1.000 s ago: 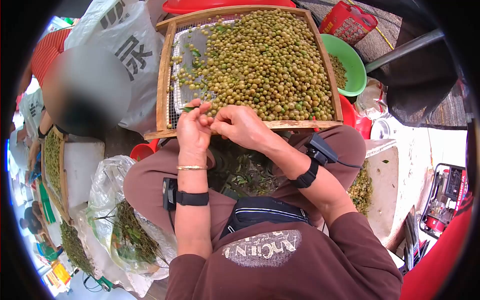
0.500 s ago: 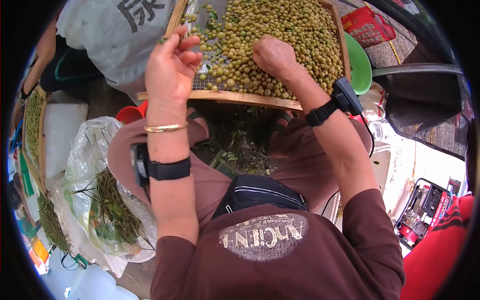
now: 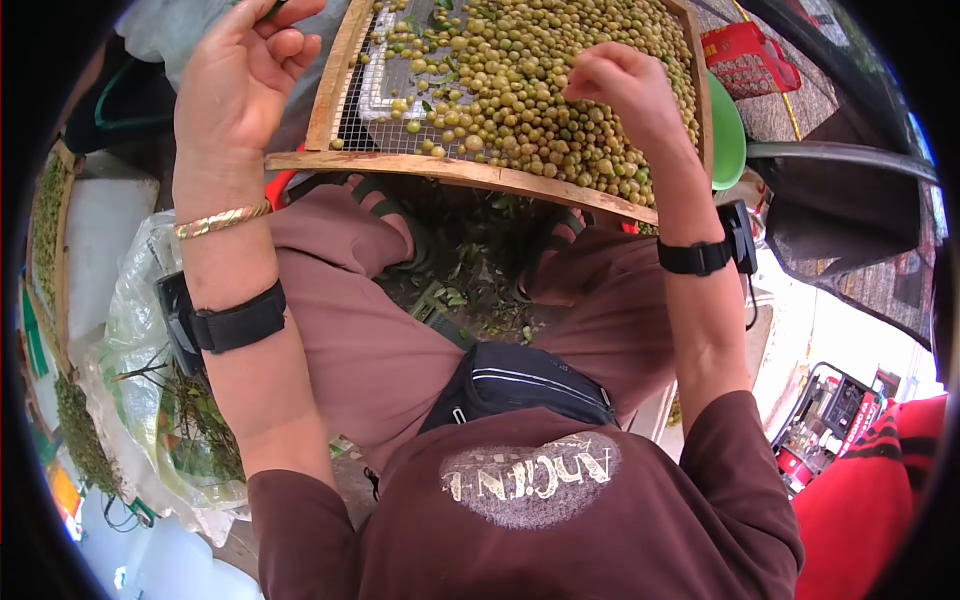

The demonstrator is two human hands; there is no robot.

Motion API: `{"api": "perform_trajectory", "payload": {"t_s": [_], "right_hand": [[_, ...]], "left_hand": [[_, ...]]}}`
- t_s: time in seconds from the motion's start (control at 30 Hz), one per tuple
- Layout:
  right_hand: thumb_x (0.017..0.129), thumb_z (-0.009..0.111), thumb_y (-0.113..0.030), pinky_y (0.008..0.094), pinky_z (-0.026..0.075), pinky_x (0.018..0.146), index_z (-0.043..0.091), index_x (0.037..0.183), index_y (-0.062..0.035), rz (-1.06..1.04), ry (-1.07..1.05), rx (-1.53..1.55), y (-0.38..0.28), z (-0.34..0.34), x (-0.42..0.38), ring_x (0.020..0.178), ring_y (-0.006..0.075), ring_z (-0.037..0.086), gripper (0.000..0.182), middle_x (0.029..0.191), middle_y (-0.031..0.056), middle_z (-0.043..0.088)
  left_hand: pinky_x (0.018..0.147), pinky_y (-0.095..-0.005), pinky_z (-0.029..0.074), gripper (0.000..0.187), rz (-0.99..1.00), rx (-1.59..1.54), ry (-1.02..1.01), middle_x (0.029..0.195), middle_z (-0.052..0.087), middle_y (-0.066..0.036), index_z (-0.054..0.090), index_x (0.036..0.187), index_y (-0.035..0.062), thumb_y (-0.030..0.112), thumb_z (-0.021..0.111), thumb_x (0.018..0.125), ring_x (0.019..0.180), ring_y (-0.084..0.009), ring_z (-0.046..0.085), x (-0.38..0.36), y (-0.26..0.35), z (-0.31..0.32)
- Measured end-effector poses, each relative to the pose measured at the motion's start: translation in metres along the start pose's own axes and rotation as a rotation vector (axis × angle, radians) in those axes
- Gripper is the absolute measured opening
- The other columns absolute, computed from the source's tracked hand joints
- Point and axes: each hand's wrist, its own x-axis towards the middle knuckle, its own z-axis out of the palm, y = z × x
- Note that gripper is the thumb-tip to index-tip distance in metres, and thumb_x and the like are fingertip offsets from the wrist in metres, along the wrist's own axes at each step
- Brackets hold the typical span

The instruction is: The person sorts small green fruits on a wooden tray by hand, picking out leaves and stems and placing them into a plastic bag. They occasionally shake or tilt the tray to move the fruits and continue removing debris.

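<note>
A wood-framed mesh tray (image 3: 480, 177) holds a thick layer of small yellow-green fruits (image 3: 540, 95), with a few green leaves among them. My left hand (image 3: 250, 75) is raised beyond the tray's left edge, fingers curled, pinching a small green leaf (image 3: 272, 8) at the upper edge of the view. Over the right part of the fruits is my right hand (image 3: 625, 85), its fingers bent together; whatever they may hold is hidden.
A green basin (image 3: 727, 135) and a red bag (image 3: 750, 60) lie right of the tray. At the left is a clear plastic bag (image 3: 140, 300) with twigs. A small machine (image 3: 825, 420) stands at the lower right. Fallen leaves lie between the feet.
My left hand has moved left and up, away from the fruits. My right hand has moved right and slightly up. The tray appears slightly shifted in view.
</note>
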Motion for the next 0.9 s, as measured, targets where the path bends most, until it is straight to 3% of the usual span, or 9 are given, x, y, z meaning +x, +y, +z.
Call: {"api": "perform_trajectory", "payload": {"t_s": [0.17,0.37,0.43,0.57,0.63,0.7,0.73,0.8,0.9], "right_hand": [[0.086,0.054,-0.017,0.0222,0.04,0.046,0.058,0.086,-0.0034,0.177,-0.125,0.807,0.026,-0.009,0.007,0.051,0.009,0.043,0.014,0.073,0.0032,0.056],[0.086,0.052,-0.017,0.0209,0.033,0.04,0.053,0.084,-0.0054,0.093,-0.165,1.186,-0.015,0.011,-0.025,0.052,0.0111,0.04,0.012,0.075,0.0045,0.049],[0.082,0.057,-0.014,0.0204,0.039,0.043,0.054,0.077,-0.0047,-0.139,-0.535,1.022,-0.025,0.034,-0.046,0.052,0.0128,0.051,0.011,0.073,0.0099,0.053],[0.076,0.063,-0.009,0.025,0.048,0.053,0.059,0.082,-0.0032,0.372,-1.018,0.989,0.015,0.094,-0.098,0.062,0.0162,0.059,0.009,0.079,0.0101,0.057],[0.076,0.062,-0.01,0.0313,0.049,0.055,0.062,0.089,-0.0024,0.635,-1.049,0.437,0.08,0.137,-0.12,0.063,0.0191,0.061,0.016,0.091,0.0115,0.061],[0.068,0.057,-0.008,0.0376,0.049,0.058,0.064,0.088,0.0009,0.197,-1.007,-1.176,0.126,0.147,-0.142,0.066,0.0276,0.062,0.023,0.09,0.0176,0.063],[0.068,0.057,-0.008,0.0376,0.049,0.058,0.064,0.088,0.0009,0.197,-1.003,-1.172,0.128,0.147,-0.14,0.066,0.0276,0.062,0.023,0.09,0.0176,0.063],[0.064,0.053,-0.007,0.0374,0.049,0.063,0.065,0.082,-0.0026,0.216,-1.049,-0.53,0.131,0.144,-0.114,0.069,0.0274,0.063,0.022,0.079,0.0167,0.064],[0.067,0.052,-0.005,0.0381,0.048,0.066,0.064,0.076,-0.0046,0.077,-0.889,-0.182,0.027,0.136,-0.084,0.074,0.0298,0.062,0.015,0.074,0.0138,0.064]], "left_hand": [[0.058,-0.0245,0.044,0.015,-0.041,-0.03,0.011,0.073,0.064,-0.005,0.058,0.096,0.0053,0.015,0.053,0.086,0.055,-0.0091,0.055,0.0,-0.007,-0.011],[0.062,-0.0243,0.048,0.02,0.084,-0.056,-0.129,0.079,0.066,-0.006,0.057,0.101,0.0032,0.017,0.05,0.088,0.054,-0.0094,0.057,-0.016,0.005,-0.012],[0.065,-0.0252,0.049,0.024,0.093,-0.075,-0.226,0.083,0.065,-0.007,0.055,0.105,0.0024,0.019,0.05,0.089,0.057,-0.0094,0.058,-0.021,0.016,-0.016],[0.068,-0.027,0.047,0.026,0.076,-0.023,-0.193,0.087,0.063,-0.009,0.053,0.107,0.0006,0.02,0.047,0.09,0.058,-0.0096,0.055,-0.035,0.031,-0.026],[0.07,-0.0278,0.046,0.028,0.053,-0.006,-0.171,0.09,0.063,-0.011,0.053,0.108,-0.0004,0.02,0.046,0.091,0.059,-0.0097,0.053,-0.042,0.033,-0.03],[0.071,-0.0287,0.046,0.029,0.032,0.01,-0.156,0.092,0.062,-0.012,0.052,0.11,-0.0013,0.02,0.044,0.092,0.059,-0.0098,0.052,-0.044,0.034,-0.033],[0.072,-0.0291,0.045,0.03,0.02,0.009,-0.148,0.093,0.061,-0.013,0.051,0.11,-0.0017,0.021,0.044,0.092,0.06,-0.0099,0.051,-0.043,0.035,-0.035],[0.074,-0.03,0.044,0.031,0.015,-0.01,-0.148,0.096,0.061,-0.014,0.051,0.111,-0.0027,0.021,0.042,0.093,0.06,-0.01,0.049,-0.036,0.038,-0.039],[0.075,-0.0306,0.043,0.034,-0.002,-0.087,-0.355,0.095,0.061,-0.014,0.049,0.112,-0.004,0.023,0.039,0.095,0.058,-0.0101,0.048,-0.024,0.035,-0.03]]}}
